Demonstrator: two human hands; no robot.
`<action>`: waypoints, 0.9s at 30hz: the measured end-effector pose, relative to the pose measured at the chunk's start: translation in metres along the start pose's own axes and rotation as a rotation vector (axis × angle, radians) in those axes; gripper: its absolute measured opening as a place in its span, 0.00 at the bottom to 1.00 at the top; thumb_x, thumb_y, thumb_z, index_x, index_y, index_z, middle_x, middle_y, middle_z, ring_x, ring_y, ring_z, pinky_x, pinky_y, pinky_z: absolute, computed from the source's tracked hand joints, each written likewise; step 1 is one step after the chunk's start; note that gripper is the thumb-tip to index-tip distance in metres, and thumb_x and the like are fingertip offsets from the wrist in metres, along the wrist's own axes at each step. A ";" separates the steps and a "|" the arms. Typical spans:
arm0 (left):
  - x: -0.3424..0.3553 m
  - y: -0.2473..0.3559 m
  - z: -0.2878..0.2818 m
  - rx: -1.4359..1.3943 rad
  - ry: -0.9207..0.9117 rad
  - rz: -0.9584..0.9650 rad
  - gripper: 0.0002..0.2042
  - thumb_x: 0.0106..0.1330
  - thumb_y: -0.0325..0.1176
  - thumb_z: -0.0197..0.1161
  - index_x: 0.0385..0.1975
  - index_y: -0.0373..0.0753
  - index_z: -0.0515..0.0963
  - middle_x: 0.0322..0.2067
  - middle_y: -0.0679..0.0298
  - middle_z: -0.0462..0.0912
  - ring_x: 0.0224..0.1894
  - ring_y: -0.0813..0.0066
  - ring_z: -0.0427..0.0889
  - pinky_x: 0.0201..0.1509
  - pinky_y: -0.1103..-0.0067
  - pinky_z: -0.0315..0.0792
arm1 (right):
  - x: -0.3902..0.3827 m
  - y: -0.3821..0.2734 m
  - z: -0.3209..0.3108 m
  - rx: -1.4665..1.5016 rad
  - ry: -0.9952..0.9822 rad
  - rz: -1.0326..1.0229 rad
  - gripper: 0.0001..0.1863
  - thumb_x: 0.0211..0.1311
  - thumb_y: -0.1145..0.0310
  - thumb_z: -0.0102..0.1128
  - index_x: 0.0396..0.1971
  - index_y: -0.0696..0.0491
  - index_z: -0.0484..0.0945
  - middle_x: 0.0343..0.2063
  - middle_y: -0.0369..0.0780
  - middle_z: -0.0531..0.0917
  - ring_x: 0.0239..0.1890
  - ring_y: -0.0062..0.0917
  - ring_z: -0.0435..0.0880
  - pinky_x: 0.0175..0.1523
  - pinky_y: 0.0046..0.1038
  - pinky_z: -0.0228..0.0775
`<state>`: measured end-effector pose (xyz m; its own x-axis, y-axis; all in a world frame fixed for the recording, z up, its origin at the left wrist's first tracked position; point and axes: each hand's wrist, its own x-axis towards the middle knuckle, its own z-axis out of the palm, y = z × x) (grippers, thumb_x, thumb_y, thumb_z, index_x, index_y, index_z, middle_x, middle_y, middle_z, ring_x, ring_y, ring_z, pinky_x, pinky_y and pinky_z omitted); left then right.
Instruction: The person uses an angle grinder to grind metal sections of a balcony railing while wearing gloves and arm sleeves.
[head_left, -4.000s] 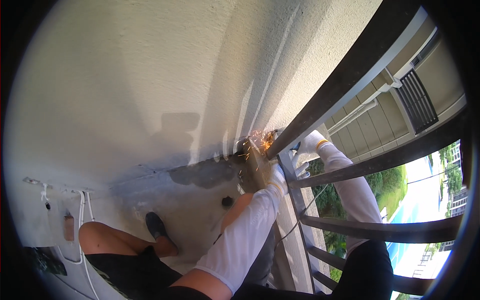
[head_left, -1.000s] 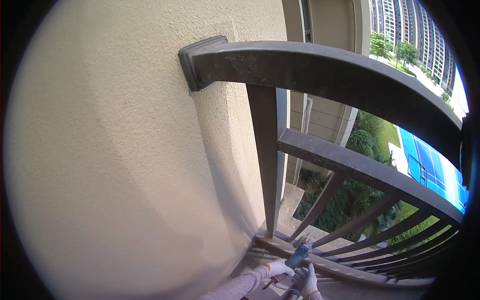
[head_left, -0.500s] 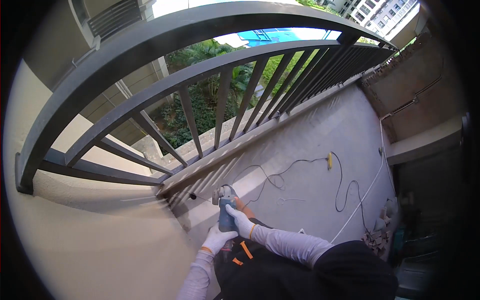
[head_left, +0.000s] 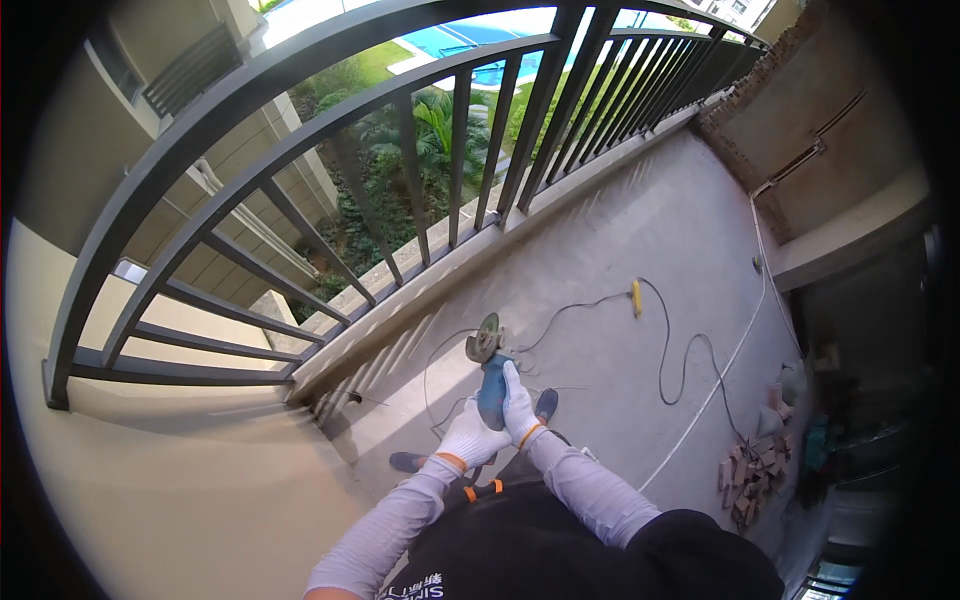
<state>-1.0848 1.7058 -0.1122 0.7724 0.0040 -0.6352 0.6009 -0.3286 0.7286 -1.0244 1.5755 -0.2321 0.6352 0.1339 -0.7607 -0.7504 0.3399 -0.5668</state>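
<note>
A blue angle grinder (head_left: 493,388) is held out in front of my body between both white-gloved hands. Its greenish disc (head_left: 487,336) and metal guard point away from me, toward the railing side. My left hand (head_left: 470,437) is wrapped round the rear of the grinder's body. Along its right side, my right hand (head_left: 520,405) grips the body nearer the head. Both hands are closed; the fingers on the far side are hidden. Below the tool are my shoes (head_left: 546,404) on the grey floor.
A dark metal railing (head_left: 455,150) runs along the left and far side. A black cable (head_left: 590,303) with a yellow connector (head_left: 636,298) winds over the concrete floor (head_left: 600,400). Broken bricks (head_left: 755,475) lie at the right, near a white pipe or cord (head_left: 715,385). A beige wall (head_left: 200,480) stands left.
Both hands have moved up and slightly right with the grinder, away from my body. The disc now shows its face. My view has shifted, and my shoes and more of the brick pile show.
</note>
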 end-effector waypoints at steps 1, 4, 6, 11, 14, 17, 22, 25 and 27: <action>0.028 -0.006 0.024 -0.030 0.000 0.057 0.46 0.57 0.42 0.78 0.73 0.25 0.63 0.43 0.42 0.90 0.27 0.59 0.93 0.34 0.69 0.88 | -0.002 -0.029 -0.005 -0.002 -0.009 0.025 0.34 0.77 0.32 0.61 0.50 0.53 0.88 0.34 0.36 0.88 0.33 0.25 0.87 0.45 0.29 0.84; 0.093 0.051 0.111 0.005 -0.012 0.154 0.49 0.55 0.45 0.78 0.74 0.26 0.63 0.48 0.41 0.88 0.39 0.53 0.91 0.46 0.66 0.85 | 0.033 -0.113 -0.095 0.011 0.063 -0.046 0.33 0.75 0.34 0.64 0.52 0.52 0.87 0.40 0.37 0.89 0.38 0.27 0.89 0.48 0.32 0.86; 0.123 0.105 0.159 -0.124 -0.094 0.117 0.49 0.54 0.49 0.79 0.73 0.29 0.66 0.59 0.38 0.84 0.60 0.43 0.87 0.66 0.63 0.80 | 0.043 -0.173 -0.153 0.051 0.068 -0.025 0.32 0.73 0.36 0.68 0.51 0.53 0.86 0.39 0.40 0.89 0.39 0.28 0.90 0.49 0.33 0.87; 0.186 0.242 0.230 -0.300 -0.327 0.279 0.36 0.59 0.44 0.78 0.62 0.29 0.73 0.49 0.49 0.88 0.50 0.59 0.89 0.59 0.67 0.82 | 0.030 -0.328 -0.234 0.200 -0.160 -0.184 0.22 0.71 0.55 0.74 0.48 0.60 0.81 0.39 0.45 0.89 0.44 0.41 0.93 0.56 0.43 0.87; 0.224 0.308 0.262 -0.404 -0.452 0.386 0.37 0.64 0.46 0.76 0.68 0.31 0.69 0.51 0.48 0.86 0.52 0.57 0.88 0.59 0.66 0.82 | 0.012 -0.458 -0.231 -0.294 -0.092 -0.378 0.16 0.63 0.70 0.71 0.46 0.61 0.80 0.37 0.43 0.88 0.41 0.35 0.93 0.51 0.37 0.88; 0.258 0.335 0.276 -0.030 -0.301 0.601 0.42 0.70 0.54 0.71 0.76 0.33 0.66 0.67 0.40 0.79 0.69 0.47 0.82 0.74 0.61 0.76 | 0.023 -0.571 -0.250 -1.323 0.270 -0.886 0.19 0.55 0.74 0.73 0.47 0.62 0.81 0.32 0.44 0.90 0.33 0.36 0.93 0.40 0.39 0.83; 0.324 0.267 0.173 -0.008 -0.350 0.436 0.27 0.79 0.50 0.64 0.67 0.35 0.76 0.58 0.48 0.88 0.60 0.57 0.89 0.68 0.66 0.80 | 0.028 -0.711 -0.258 -2.243 0.744 -0.995 0.21 0.53 0.72 0.76 0.49 0.50 0.81 0.39 0.47 0.89 0.44 0.50 0.90 0.47 0.46 0.82; 0.368 0.154 0.099 0.299 -0.198 0.274 0.17 0.72 0.40 0.66 0.54 0.38 0.84 0.46 0.50 0.91 0.53 0.50 0.91 0.60 0.65 0.82 | 0.061 -0.731 -0.243 -2.372 0.750 -0.973 0.21 0.53 0.73 0.75 0.48 0.51 0.81 0.39 0.47 0.88 0.44 0.50 0.89 0.48 0.47 0.81; 0.384 0.106 0.047 0.590 -0.275 0.119 0.17 0.72 0.41 0.63 0.54 0.39 0.85 0.51 0.46 0.90 0.55 0.44 0.89 0.63 0.57 0.80 | 0.091 -0.718 -0.231 -2.215 0.705 -0.952 0.22 0.52 0.73 0.76 0.49 0.51 0.80 0.40 0.48 0.88 0.44 0.51 0.89 0.48 0.48 0.81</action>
<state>-0.7339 1.6276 -0.2914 0.6988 -0.2799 -0.6583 0.2406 -0.7746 0.5849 -0.4702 1.1291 0.0329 0.9633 0.2605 0.0640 0.2271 -0.9190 0.3224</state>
